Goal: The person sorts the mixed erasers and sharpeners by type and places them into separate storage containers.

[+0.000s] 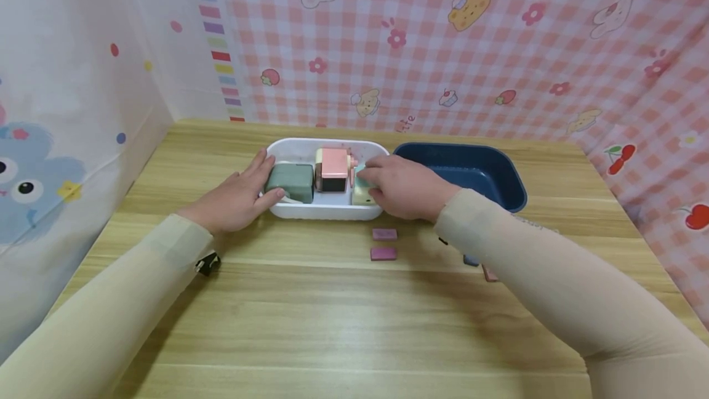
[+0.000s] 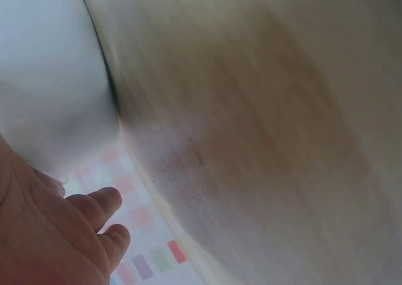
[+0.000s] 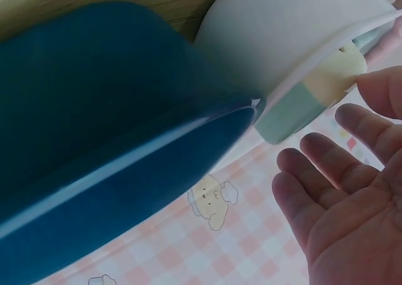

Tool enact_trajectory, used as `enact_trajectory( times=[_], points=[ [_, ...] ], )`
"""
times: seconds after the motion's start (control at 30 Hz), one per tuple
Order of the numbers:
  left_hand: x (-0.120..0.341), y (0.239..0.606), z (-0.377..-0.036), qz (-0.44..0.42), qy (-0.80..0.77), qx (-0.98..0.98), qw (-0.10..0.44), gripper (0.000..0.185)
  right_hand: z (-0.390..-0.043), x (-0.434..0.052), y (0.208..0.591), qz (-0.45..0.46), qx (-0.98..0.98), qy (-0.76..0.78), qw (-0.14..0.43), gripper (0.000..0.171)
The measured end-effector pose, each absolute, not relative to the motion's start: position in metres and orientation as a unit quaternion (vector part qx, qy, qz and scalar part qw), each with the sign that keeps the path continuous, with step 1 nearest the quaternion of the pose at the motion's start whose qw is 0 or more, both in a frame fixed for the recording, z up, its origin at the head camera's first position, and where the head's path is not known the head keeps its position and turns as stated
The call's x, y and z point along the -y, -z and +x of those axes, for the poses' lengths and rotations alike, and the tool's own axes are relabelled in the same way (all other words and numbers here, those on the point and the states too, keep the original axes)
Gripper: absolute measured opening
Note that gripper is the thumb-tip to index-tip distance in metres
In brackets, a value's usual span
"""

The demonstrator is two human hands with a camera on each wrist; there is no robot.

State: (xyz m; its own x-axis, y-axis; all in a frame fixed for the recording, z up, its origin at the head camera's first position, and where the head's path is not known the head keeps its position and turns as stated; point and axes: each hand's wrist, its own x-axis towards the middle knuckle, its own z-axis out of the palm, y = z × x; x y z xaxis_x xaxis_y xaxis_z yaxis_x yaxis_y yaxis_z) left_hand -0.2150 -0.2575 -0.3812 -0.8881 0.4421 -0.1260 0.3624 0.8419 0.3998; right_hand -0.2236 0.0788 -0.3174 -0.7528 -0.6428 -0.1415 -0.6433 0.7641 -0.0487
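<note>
While both hands sit at the white tray [image 1: 327, 148], center frame:
head: right hand [image 1: 407, 186] rests on the pale green block [image 1: 362, 191] at the tray's right end; left hand [image 1: 235, 199] touches the grey-green block [image 1: 290, 180], fingers relaxed.
left wrist: blurred, fingers [image 2: 94, 206] loosely curled beside the tray.
right wrist: fingers [image 3: 333, 166] spread, block just upper right of the blue bin [image 3: 94, 109]; grip can't be told.

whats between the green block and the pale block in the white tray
In the head view, a pink-topped block stands in the white tray between the green block, touched by the left hand, and the pale block under the right hand.
</note>
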Motion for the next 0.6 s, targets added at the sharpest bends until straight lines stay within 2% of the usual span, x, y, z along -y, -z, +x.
enact_trajectory(
  times=[0.6],
  points=[
    [0.255, 0.377, -0.213, 0.212, -0.184, -0.954, 0.105, 0.088, -0.225, -0.106, 0.312, -0.313, -0.948, 0.016, 0.052, 0.043]
  ],
)
